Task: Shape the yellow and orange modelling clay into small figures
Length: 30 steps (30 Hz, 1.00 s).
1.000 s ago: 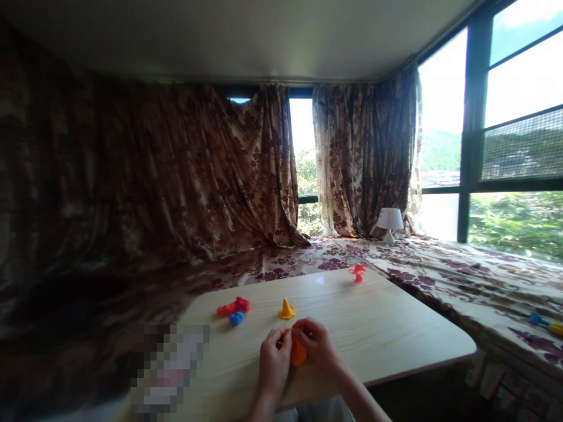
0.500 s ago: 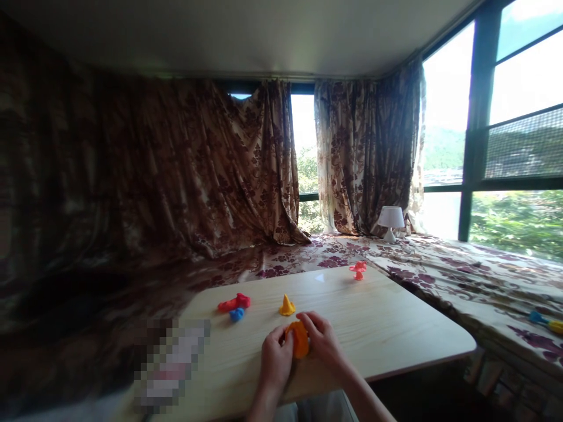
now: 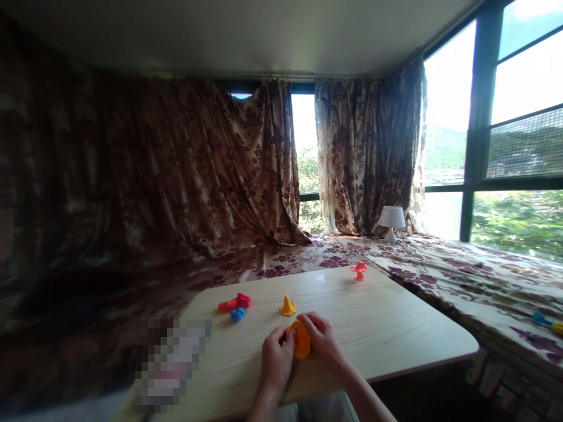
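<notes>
Between my two hands is a flattened orange piece of modelling clay (image 3: 302, 343), its broad face turned toward me. My left hand (image 3: 278, 350) is closed on its left edge, thumb pressed against the face. My right hand (image 3: 322, 335) grips the upper right edge with bent fingers. Just beyond the hands a yellow clay cone (image 3: 287, 306) with a flared base stands upright on the table. Farther left lie a red clay lump (image 3: 235, 302) and a blue clay lump (image 3: 237, 315), close together. The fingertips behind the orange piece are hidden.
The pale wooden table (image 3: 387, 334) has rounded corners. A coral-coloured shaped piece (image 3: 359, 271) stands near its far edge. A blurred-out patch (image 3: 173, 363) covers its left side. Beyond are a white lamp (image 3: 391, 220) on flowered cloth and a blue and yellow object (image 3: 545, 321) at far right.
The orange piece has been turned so more of its flat face shows, and my left thumb now presses on it. My right hand has shifted slightly up and right.
</notes>
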Available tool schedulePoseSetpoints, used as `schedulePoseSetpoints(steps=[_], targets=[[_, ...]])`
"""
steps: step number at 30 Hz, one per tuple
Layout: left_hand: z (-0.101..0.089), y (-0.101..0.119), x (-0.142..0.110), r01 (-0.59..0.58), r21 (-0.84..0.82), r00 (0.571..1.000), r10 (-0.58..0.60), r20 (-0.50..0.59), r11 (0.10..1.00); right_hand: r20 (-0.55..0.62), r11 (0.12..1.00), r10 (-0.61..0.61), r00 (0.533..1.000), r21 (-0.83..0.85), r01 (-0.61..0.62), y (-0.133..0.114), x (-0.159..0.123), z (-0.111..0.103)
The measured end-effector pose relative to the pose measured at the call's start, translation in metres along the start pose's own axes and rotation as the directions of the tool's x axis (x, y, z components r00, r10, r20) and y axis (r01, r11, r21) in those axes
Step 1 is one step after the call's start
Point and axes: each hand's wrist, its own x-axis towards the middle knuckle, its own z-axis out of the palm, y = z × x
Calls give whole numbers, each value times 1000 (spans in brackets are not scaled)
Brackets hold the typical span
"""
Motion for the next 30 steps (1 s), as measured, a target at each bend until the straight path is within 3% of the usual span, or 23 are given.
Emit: schedulePoseSetpoints(steps=[7,18,30], targets=[[-1,-2,1,-10,-11,998,9,-66,1000,73,1000,0,997,6,0,5,-2,5],[3,4,-1,3,-76,997,2,71,997,11,999,-33,999,27,33,11,-1,3],[1,2,-2,-21,-4,999,21,40,1000,53,997,-34,998,68,31,-5,-4,2]])
